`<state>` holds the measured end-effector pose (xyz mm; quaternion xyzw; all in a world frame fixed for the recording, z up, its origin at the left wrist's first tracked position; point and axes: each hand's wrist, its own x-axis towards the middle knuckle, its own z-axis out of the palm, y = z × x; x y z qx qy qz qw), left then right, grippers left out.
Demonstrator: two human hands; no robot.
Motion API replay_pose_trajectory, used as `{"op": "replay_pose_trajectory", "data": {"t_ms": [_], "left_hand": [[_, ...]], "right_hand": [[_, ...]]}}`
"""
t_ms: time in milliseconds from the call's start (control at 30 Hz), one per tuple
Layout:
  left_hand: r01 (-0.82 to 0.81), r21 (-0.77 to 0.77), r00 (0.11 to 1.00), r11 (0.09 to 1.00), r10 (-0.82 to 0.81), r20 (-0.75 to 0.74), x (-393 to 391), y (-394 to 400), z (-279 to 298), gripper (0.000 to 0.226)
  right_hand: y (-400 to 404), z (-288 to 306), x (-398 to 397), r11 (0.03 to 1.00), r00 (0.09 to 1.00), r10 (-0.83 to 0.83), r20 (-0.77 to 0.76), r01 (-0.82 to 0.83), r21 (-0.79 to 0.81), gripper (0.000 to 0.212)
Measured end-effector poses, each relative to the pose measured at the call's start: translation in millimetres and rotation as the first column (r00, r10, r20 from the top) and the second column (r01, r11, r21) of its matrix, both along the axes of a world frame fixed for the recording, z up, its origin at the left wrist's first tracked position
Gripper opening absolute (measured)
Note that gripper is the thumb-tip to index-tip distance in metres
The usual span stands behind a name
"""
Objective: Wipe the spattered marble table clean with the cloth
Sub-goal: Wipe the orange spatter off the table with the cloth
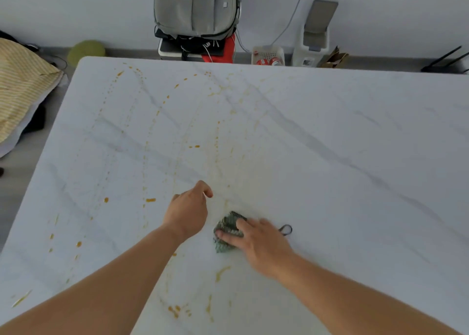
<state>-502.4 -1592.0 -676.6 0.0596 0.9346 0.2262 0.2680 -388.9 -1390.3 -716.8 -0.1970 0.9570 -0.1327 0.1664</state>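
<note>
Counter (330, 144) of white marble with grey veins, streaked and dotted with orange-yellow spatter (150, 200) across the left and middle, with more drops near the front edge. Cloth (226, 229), green and bunched, lying on the counter toward the near middle, with a dark loop at its right side. Right hand (258, 243) flat on top of the cloth, fingers (228, 236) straight and close together, pressing it down. Left hand (189, 211) just beside the cloth, apart from it, fingers loosely curled with nothing in them; whether touching the marble, cannot tell. Bare forearms reaching in from the near edge. Beyond the far edge, against the wall: grey backpack (195, 7), white basket (268, 55) with red-topped cans, white bin (313, 42). At left, striped yellow pillow (20, 80) and round green cushion (86, 51).
</note>
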Motion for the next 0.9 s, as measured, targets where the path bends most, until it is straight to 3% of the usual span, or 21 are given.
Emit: {"op": "replay_pose_trajectory", "data": {"t_ms": [33, 100, 167, 200, 267, 333, 400, 433, 467, 533, 600, 633, 700, 767, 833, 900], "left_hand": [[0.009, 0.023, 1.000, 1.000, -0.009, -0.002, 6, -4, 3, 0.031], [0.017, 0.066, 1.000, 0.998, -0.016, -0.009, 23, -19, 6, 0.035], [0.011, 0.068, 1.000, 0.998, -0.012, 0.020, 43, -37, 8, 0.033], [-0.002, 0.059, 0.999, 0.998, 0.000, 0.040, 53, -46, 6, 0.029], [-0.035, 0.040, 0.997, 0.999, 0.032, 0.077, 73, -64, 3, 0.019], [-0.055, 0.028, 0.990, 0.998, 0.051, 0.128, 95, -79, 2, 0.013], [-0.074, 0.021, 0.983, 0.997, 0.069, 0.167, 114, -91, 5, 0.009], [-0.080, 0.023, 0.981, 0.997, 0.074, 0.179, 121, -95, 7, 0.009], [-0.091, 0.023, 0.978, 0.996, 0.085, 0.191, 128, -101, 8, 0.014], [-0.116, 0.020, 0.971, 0.993, 0.109, 0.211, 141, -113, 11, 0.023], [-0.135, -0.003, 0.963, 0.991, 0.132, 0.234, 151, -129, 12, 0.028], [-0.133, -0.015, 0.960, 0.991, 0.132, 0.247, 155, -135, 11, 0.027], [-0.139, -0.057, 0.953, 0.989, 0.149, 0.263, 160, -153, 10, 0.024], [-0.132, -0.112, 0.955, 0.985, 0.156, 0.254, 165, -167, 8, 0.024], [-0.065, -0.190, 0.967, 0.980, 0.109, 0.229, 169, -178, 8, 0.021], [0.044, -0.267, 0.977, 0.963, 0.014, 0.212, 175, -185, 8, 0.018]], "right_hand": [[7, 3, -8, 0.999, 0.999, -0.036, -0.018, 0.036, -0.014, 0.052], [24, -3, -30, 0.920, 0.928, -0.370, -0.044, 0.373, 0.124, 0.054], [31, -4, -36, 0.689, 0.708, -0.704, -0.064, 0.702, 0.182, 0.075], [19, -3, -28, 0.638, 0.657, -0.749, -0.087, 0.750, 0.172, 0.079], [-28, -11, 17, 0.768, 0.779, -0.622, -0.084, 0.627, 0.129, 0.076], [-82, -14, 87, 0.965, 0.965, -0.256, -0.053, 0.258, 0.035, 0.067], [-104, -13, 120, 0.992, 0.991, 0.125, 0.040, -0.123, -0.042, 0.066], [-103, -12, 114, 0.977, 0.977, 0.211, 0.029, -0.210, -0.043, 0.066], [-99, -11, 101, 0.985, 0.985, 0.173, 0.001, -0.173, -0.019, 0.066], [-89, -7, 72, 0.968, 0.967, -0.250, 0.038, 0.250, 0.019, 0.069], [-83, -7, 56, 0.792, 0.793, -0.609, 0.024, 0.605, 0.088, 0.081], [-89, -4, 59, 0.750, 0.754, -0.657, 0.001, 0.653, 0.107, 0.086], [-126, -4, 90, 0.848, 0.853, -0.523, -0.005, 0.521, 0.099, 0.087], [-159, -3, 135, 0.984, 0.981, -0.177, 0.082, 0.178, -0.009, 0.088], [-165, -4, 141, 0.993, 0.989, 0.108, 0.101, -0.102, -0.067, 0.088], [-150, -13, 113, 0.974, 0.974, 0.219, -0.052, -0.221, -0.055, 0.080]]}}
